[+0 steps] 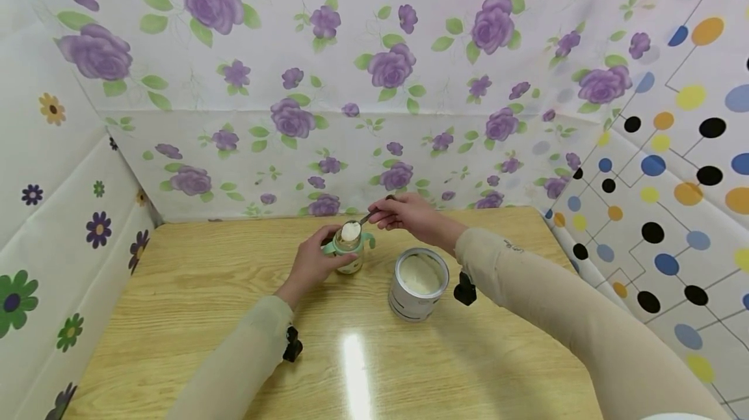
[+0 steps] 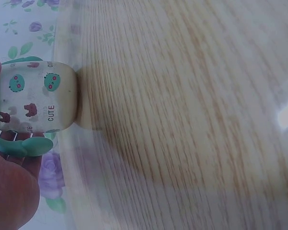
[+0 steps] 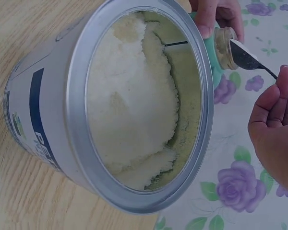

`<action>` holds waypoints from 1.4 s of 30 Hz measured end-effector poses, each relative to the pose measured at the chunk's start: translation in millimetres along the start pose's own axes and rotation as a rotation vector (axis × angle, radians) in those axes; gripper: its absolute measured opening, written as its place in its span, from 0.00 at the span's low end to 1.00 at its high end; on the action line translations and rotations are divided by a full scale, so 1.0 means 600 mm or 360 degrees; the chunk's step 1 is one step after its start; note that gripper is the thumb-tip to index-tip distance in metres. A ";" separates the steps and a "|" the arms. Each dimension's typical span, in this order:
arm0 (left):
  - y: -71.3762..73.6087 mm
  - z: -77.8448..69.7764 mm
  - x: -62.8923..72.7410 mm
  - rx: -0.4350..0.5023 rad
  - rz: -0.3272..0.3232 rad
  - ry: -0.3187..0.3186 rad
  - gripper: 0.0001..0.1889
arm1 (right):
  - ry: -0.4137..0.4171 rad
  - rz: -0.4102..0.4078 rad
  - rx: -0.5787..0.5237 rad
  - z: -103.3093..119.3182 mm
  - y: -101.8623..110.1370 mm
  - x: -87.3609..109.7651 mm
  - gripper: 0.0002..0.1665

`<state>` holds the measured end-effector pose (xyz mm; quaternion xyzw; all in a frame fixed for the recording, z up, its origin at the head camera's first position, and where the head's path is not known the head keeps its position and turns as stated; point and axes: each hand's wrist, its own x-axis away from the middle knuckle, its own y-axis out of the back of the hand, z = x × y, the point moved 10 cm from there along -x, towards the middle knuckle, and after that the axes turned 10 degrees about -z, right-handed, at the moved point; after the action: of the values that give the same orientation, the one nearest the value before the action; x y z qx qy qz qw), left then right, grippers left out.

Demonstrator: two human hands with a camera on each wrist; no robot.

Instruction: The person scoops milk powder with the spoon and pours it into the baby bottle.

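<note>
My left hand (image 1: 312, 262) grips a baby bottle (image 2: 36, 96) with green handles (image 2: 26, 146) and printed figures with the word CUTE. The bottle's mouth (image 3: 224, 48) is uncapped and faces up. With thumb and fingers my right hand (image 1: 412, 217) pinches the handle of a metal spoon (image 3: 246, 58). White powder (image 1: 351, 231) is heaped in the spoon's bowl, which is right at the bottle's mouth. Below the right forearm stands an open tin can (image 1: 404, 303), with pale milk powder (image 3: 129, 96) inside, dug away on one side.
Everything stands on a light wood-grain table (image 1: 222, 277). A cloth wall with purple flowers (image 1: 392, 65) rises behind it, and patterned cloths flank both sides. Black wrist devices (image 1: 465, 290) sit under the sleeves.
</note>
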<state>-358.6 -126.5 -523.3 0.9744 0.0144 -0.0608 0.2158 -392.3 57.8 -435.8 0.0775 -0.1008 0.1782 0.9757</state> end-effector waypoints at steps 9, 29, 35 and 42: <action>0.000 -0.001 0.000 -0.0007 -0.0002 -0.0024 0.37 | 0.0026 0.0008 0.0080 -0.001 -0.012 -0.008 0.22; 0.000 -0.003 0.004 0.0017 0.0013 -0.0008 0.36 | 0.0129 0.0151 0.0396 0.004 -0.035 0.002 0.19; -0.001 -0.004 0.004 0.0023 0.0031 -0.0013 0.37 | 0.0213 0.0202 0.0523 0.006 -0.037 0.004 0.19; -0.001 0.000 0.002 0.0017 0.0019 -0.0013 0.36 | 0.0315 0.0239 0.0636 0.009 -0.040 0.011 0.20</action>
<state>-357.3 -125.9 -523.6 0.9754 0.0074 -0.0635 0.2111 -378.5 36.7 -431.8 0.2435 0.0273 0.2733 0.9302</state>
